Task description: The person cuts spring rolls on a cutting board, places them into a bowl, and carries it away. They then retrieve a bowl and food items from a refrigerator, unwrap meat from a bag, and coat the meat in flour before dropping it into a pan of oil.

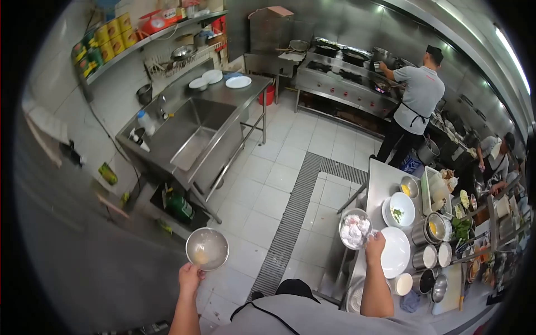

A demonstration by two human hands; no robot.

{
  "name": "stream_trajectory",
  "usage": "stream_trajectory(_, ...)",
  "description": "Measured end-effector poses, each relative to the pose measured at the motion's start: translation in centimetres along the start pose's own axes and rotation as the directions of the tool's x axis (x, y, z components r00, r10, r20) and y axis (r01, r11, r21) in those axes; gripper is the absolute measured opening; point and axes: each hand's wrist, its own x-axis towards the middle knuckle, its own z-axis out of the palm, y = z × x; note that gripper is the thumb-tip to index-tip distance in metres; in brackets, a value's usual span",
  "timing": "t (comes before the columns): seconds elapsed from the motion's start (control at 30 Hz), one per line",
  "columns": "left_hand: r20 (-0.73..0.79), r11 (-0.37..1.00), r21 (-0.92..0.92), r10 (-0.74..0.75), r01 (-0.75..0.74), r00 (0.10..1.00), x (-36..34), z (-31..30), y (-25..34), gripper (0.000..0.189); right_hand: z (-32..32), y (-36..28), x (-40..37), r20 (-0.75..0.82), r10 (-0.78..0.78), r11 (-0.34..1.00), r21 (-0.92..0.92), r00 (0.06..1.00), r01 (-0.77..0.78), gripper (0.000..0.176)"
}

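Observation:
My left hand grips the rim of a metal mixing bowl, held out over the floor at the left. A little pale yellowish residue lies in the bottom of this bowl. In my right hand is a second metal bowl, held by its rim at the near edge of the prep table. It contains several white, flour-coated pieces whose kind I cannot make out. Beside my right hand lies a white plate. Just beyond it stands a white bowl with green leaves inside.
A steel sink stands at the left, with white plates on its counter. One co-worker faces the stove; another person is at far right. Several metal containers crowd the prep table. A floor drain grate runs between.

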Motion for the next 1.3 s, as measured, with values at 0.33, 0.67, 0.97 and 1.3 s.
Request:
stream_trajectory(0.33,0.129,0.995,-0.090,-0.028,0.040,0.991,22.1,17.2,11.1,0.013,8.3,4.0,11.0,-0.274,-0.133,0.962,-0.267,0.953,0.057,0.032)
stream_trajectory(0.67,-0.030,0.982,-0.185,-0.033,0.027,0.999,39.4,26.2,19.1,0.009,22.8,-9.8,37.4,-0.209,-0.146,0.944,-0.323,0.967,0.073,0.014)
stream_trajectory(0.97,0.023,0.974,-0.228,0.003,0.002,1.000,66.9,39.3,33.1,0.010,32.6,-20.9,54.1,-0.340,-0.047,0.998,0.031,0.939,0.062,0.018)
stream_trajectory(1.3,-0.028,0.949,-0.201,-0.255,0.244,0.967,84.4,55.8,41.7,0.018,35.3,-21.2,65.4,-0.482,0.143,0.975,-0.081,0.864,-0.207,0.025)
